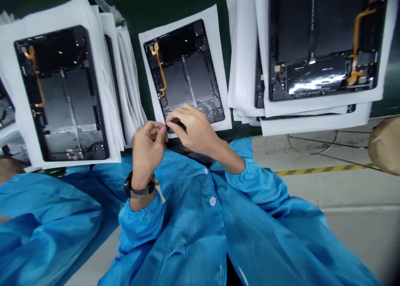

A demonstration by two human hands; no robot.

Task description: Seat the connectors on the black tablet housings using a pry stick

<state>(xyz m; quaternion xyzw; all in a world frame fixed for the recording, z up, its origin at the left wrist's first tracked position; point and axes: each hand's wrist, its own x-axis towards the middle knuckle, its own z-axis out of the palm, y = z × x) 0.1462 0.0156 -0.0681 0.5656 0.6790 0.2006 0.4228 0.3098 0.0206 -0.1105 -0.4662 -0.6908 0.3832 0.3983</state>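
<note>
An opened tablet housing (193, 77) with dark battery cells and an orange flex cable (161, 71) lies on a white foam sheet (221, 69) in front of me. My left hand (149, 146), with a dark watch on its wrist, is at the housing's near left corner, thumb and index finger pinched together. Right beside it, my right hand (195, 129) reaches over the near edge, its thumb and index finger also pinched. Their fingertips nearly meet at the corner. Whatever lies between the fingertips is too small or hidden to make out.
Stacks of similar housings between white sheets stand at left (62, 94) and right (325, 40) on the dark green table (134, 6). Another person's blue sleeve (46, 211) is at the far left. A brown round object (386, 146) sits at the right edge.
</note>
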